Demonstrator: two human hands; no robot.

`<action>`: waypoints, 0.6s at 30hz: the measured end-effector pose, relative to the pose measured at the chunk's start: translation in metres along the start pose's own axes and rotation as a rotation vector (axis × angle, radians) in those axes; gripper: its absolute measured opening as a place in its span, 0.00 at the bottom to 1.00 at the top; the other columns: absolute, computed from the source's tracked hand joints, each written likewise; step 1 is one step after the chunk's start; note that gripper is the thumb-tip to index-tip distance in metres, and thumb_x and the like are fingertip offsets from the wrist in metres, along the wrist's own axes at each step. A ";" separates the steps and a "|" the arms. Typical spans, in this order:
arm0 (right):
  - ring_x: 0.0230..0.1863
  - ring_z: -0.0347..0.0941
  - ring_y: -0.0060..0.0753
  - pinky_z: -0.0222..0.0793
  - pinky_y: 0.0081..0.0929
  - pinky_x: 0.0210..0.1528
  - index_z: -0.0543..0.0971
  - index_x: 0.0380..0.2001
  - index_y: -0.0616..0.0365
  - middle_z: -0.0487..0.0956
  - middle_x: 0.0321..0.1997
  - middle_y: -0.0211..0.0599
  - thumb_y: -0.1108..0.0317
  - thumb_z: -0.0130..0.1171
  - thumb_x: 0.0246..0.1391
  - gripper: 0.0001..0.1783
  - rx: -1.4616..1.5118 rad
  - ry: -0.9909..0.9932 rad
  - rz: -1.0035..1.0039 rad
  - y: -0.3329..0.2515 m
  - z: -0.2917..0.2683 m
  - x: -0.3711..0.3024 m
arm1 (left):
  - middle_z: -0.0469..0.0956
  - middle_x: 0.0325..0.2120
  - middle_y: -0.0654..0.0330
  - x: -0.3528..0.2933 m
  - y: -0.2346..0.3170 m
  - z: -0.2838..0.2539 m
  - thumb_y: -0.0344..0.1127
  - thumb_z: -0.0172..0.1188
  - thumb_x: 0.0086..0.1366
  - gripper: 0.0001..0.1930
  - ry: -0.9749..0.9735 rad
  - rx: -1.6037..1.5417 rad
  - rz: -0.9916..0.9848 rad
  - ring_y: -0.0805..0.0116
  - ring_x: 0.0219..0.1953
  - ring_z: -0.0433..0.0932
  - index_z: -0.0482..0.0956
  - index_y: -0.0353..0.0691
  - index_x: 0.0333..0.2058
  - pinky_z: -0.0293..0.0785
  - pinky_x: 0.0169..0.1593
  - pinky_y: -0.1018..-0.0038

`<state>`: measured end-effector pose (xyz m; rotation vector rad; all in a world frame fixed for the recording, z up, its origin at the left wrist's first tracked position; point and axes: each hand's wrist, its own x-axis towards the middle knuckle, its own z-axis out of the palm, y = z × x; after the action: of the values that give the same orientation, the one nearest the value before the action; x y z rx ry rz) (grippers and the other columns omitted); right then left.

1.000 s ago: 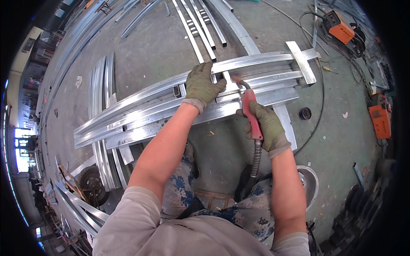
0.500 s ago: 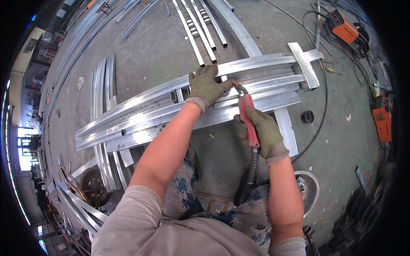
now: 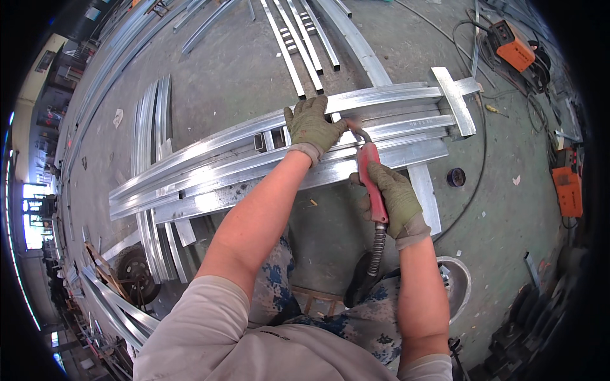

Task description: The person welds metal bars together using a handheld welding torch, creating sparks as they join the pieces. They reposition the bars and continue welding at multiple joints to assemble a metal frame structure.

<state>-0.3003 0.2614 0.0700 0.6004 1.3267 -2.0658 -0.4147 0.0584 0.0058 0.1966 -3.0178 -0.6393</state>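
Note:
My right hand (image 3: pixel 395 200), in an olive work glove, is wrapped round the red handle of a welding torch (image 3: pixel 372 184). The torch's bent neck points up and left, its tip close to the fingers of my left hand. My left hand (image 3: pixel 314 130), gloved alike, lies with fingers spread over long galvanized steel channels (image 3: pixel 222 168). Between the channels, short square-tube pieces (image 3: pixel 259 141) show just left of that hand. What lies under the left palm is hidden. A short flat steel piece (image 3: pixel 454 101) crosses the channels' right end.
Orange welding machines (image 3: pixel 513 47) stand at the far right, with a cable (image 3: pixel 484 159) along the floor. Square tubes (image 3: pixel 289 57) lie beyond the channels. A small dark round tin (image 3: pixel 455 177) sits right of them, and a metal basin (image 3: pixel 459 289) stands by my right forearm.
My left hand has shifted slightly right, its fingers still spread on the steel. The torch remains in my right hand, nearly in the same place. The view has moved a little.

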 end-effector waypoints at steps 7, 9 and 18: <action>0.22 0.78 0.25 0.76 0.25 0.20 0.73 0.65 0.60 0.87 0.50 0.39 0.50 0.61 0.70 0.30 -0.084 0.054 -0.042 -0.010 0.005 -0.013 | 0.76 0.64 0.56 -0.001 0.000 -0.003 0.62 0.72 0.56 0.43 -0.006 -0.027 -0.012 0.56 0.73 0.65 0.75 0.46 0.66 0.43 0.78 0.46; 0.22 0.78 0.25 0.76 0.25 0.20 0.72 0.65 0.61 0.87 0.50 0.40 0.50 0.61 0.70 0.31 -0.083 0.037 -0.050 -0.011 0.005 -0.015 | 0.75 0.66 0.56 -0.002 0.001 -0.005 0.61 0.71 0.57 0.42 -0.019 -0.043 -0.016 0.56 0.73 0.65 0.76 0.46 0.66 0.43 0.79 0.46; 0.22 0.78 0.25 0.74 0.25 0.20 0.72 0.66 0.61 0.87 0.50 0.41 0.50 0.62 0.70 0.31 -0.089 -0.003 -0.058 -0.005 0.007 -0.010 | 0.76 0.64 0.58 0.000 0.003 -0.007 0.58 0.71 0.56 0.38 -0.007 -0.064 -0.010 0.55 0.71 0.66 0.78 0.46 0.62 0.44 0.78 0.44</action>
<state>-0.2969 0.2591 0.0831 0.5258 1.4422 -2.0404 -0.4140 0.0581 0.0133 0.2070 -2.9993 -0.7371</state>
